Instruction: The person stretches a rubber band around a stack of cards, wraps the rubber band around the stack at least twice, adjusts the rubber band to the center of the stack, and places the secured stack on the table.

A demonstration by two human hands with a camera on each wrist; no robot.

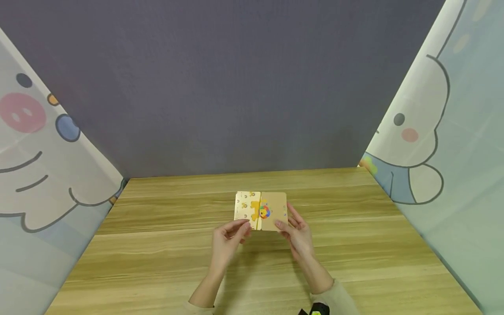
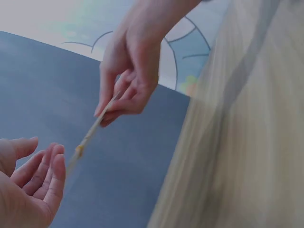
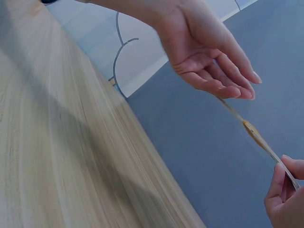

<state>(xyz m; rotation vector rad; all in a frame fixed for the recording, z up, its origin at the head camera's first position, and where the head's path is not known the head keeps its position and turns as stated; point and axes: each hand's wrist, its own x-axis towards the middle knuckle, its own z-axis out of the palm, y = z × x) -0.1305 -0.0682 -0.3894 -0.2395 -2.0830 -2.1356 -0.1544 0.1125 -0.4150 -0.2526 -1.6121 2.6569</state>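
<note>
A small booklet [image 1: 277,201] is held opened out flat above the table. Its left half is cream with small printed figures, its right half tan with a colourful lion [image 1: 264,212] near the fold. At the lower right edge my right hand [image 1: 301,238] pinches it, thumb on the front and fingers behind. My left hand [image 1: 227,240] is by the lower left corner. In the left wrist view the left hand's fingers [image 2: 54,175] are loosely bent beside the booklet's edge, thumb apart, not gripping it. Both wrist views show the booklet edge-on.
The wood-grain table [image 1: 157,245] spreads beneath both hands, which cast shadows on it. A dark grey panel [image 1: 244,87] stands at the back. Cartoon-printed curtains hang at the left [image 1: 47,175] and right [image 1: 453,175].
</note>
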